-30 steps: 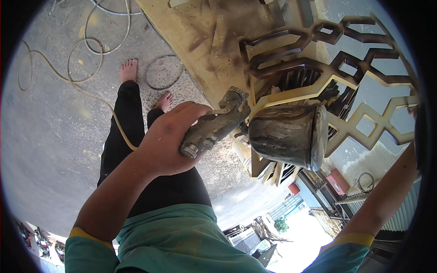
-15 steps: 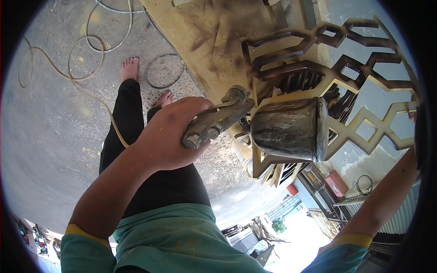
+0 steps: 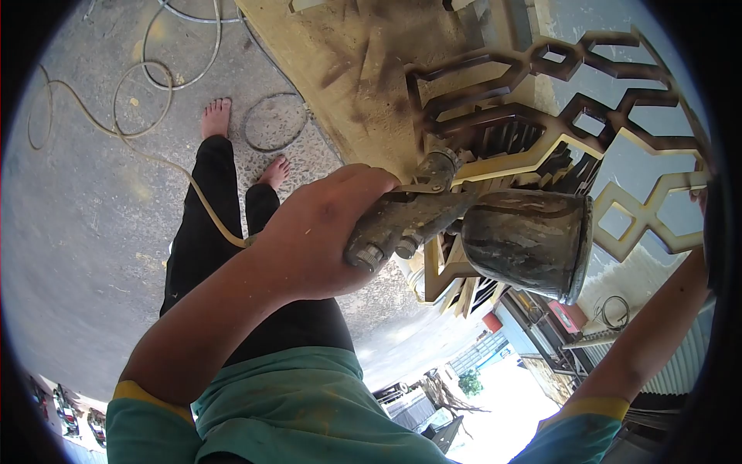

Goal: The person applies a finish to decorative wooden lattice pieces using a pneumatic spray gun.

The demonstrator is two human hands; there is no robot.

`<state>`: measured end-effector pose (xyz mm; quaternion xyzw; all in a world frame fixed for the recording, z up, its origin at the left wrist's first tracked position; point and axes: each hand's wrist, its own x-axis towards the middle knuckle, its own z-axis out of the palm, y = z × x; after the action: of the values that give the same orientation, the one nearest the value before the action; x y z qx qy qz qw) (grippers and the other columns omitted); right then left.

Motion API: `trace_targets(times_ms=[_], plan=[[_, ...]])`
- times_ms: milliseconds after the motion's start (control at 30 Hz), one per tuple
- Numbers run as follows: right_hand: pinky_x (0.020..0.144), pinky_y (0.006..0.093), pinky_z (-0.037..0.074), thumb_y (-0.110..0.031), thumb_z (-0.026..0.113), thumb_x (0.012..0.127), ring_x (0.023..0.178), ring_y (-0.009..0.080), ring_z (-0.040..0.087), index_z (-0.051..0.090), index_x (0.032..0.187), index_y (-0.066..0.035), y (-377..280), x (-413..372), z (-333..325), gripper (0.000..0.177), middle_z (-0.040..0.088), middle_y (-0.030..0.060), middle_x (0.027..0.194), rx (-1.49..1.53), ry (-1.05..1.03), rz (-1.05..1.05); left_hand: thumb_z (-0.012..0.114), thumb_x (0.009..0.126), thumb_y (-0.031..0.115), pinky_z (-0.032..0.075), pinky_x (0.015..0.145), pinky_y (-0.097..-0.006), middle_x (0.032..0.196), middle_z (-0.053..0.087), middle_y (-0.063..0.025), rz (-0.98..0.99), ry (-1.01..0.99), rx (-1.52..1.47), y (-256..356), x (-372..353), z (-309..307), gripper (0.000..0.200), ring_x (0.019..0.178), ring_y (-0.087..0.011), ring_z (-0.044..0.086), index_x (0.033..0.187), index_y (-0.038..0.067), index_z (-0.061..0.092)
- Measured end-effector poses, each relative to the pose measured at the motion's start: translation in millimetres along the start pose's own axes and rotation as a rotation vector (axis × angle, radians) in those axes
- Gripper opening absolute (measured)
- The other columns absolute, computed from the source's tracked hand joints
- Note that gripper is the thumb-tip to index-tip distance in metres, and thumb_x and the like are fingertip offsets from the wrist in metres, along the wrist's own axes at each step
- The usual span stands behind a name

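My left hand (image 3: 317, 236) is wrapped round a paint-stained spray gun (image 3: 402, 220), one finger at its trigger. The gun's dark, streaked cup (image 3: 525, 241) projects to the right and covers part of a cut-out lattice panel (image 3: 618, 224). Dark brown colours the panel's upper bars, while the lower ones are pale yellow with brownish shading. At the far right edge of view, fingers of my right hand (image 3: 700, 196) show at the panel's edge, closed on it. Most of that hand is hidden by the dark rim of the picture.
An air hose (image 3: 202, 197) runs from behind my left hand to loops on the concrete floor (image 3: 93, 255). My bare feet (image 3: 216, 117) stand beside a brown-stained board (image 3: 348, 69). Wood strips (image 3: 464, 298) lie below the panel. A red box (image 3: 568, 315) sits farther back.
My left hand and the spray gun have moved right and slightly down across the view. The cup now covers a different part of the lattice. My right arm stays nearly in place.
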<state>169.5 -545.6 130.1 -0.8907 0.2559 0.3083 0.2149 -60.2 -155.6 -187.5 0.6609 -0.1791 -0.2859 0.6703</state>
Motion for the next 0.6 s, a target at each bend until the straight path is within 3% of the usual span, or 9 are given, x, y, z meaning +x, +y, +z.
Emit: trace_targets(times_ms=[67,267,600], plan=[[0.047,0.0276,0.049,-0.015,0.045,0.084,0.056,0.0186,0.059,0.035,0.138,0.001,2,1,0,0.057,0.063,0.0139,0.084,0.000,0.001,0.006,0.069,0.062,0.008,0.041,0.092,-0.0427,0.103,0.060,-0.0154,0.002,0.009,-0.016,3,3,2,0.052,0.097,-0.0337,0.059,0.111,0.004,0.053],[0.046,0.0279,0.049,-0.014,0.044,0.084,0.054,0.0189,0.059,0.035,0.139,0.000,3,2,1,0.057,0.063,0.0141,0.083,0.010,0.011,0.011,0.068,0.061,0.007,0.047,0.081,-0.0384,0.099,0.061,-0.0155,0.105,0.039,-0.050,19,15,-1,0.051,0.092,-0.0345,0.060,0.109,0.002,0.054],[0.044,0.0283,0.049,-0.012,0.041,0.083,0.051,0.0195,0.058,0.034,0.140,-0.001,1,2,2,0.058,0.063,0.0144,0.080,0.021,0.010,0.016,0.068,0.064,0.004,0.049,0.074,-0.0369,0.096,0.060,-0.0175,0.001,-0.003,-0.004,-2,-17,-15,0.044,0.083,-0.0336,0.062,0.106,0.000,0.054]])
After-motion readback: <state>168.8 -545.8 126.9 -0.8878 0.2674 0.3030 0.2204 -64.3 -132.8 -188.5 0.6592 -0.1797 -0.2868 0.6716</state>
